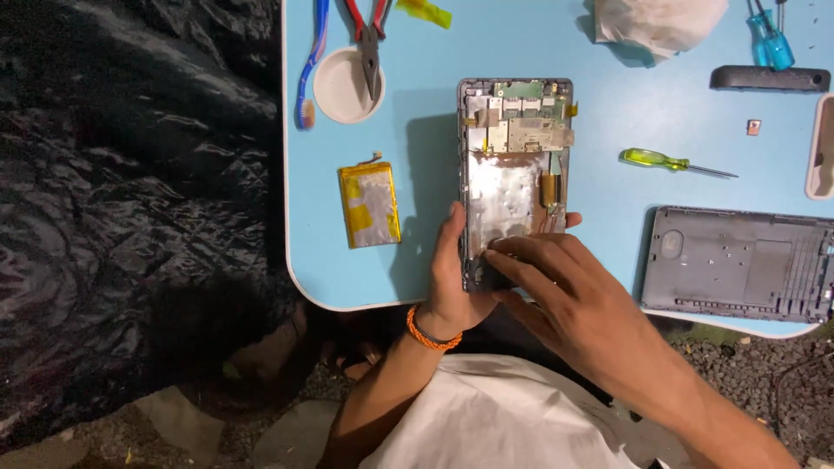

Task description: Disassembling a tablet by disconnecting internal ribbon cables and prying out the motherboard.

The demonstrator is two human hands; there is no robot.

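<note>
The left hand (452, 287) grips an opened phone (516, 174) by its lower left edge, thumb up along the side, fingertips just showing past the right edge; an orange band (427, 334) sits on that wrist. The phone is held upright over the light-blue counter (426, 260), near the front edge, back off, w/ circuit boards at the top and a bare silvery bay below (no battery in it). The right hand (556, 278) lies across the phone's bottom end, fingers half curled and pressing on the lower part; whether they pinch anything small there, I can't tell. A flat battery (370, 205) w/ yellow tape lies on the counter to the left of the phone, apart from it. Farther back on the left: a white dish (334, 87) w/ red-handled pliers (369, 39) resting tips-down in it, and a blue toothbrush (311, 61) just beside the dish. Right of the phone lies a yellow screwdriver (669, 161), tip pointing right. A grey back cover (738, 265) lies at the front right corner, inner side up. At the far edge sit a crumpled white cloth (656, 22), a blue screwdriver (769, 39) and a dark bar-shaped part (769, 79). Black plastic sheet (130, 174) covers the ground left of the counter.
</note>
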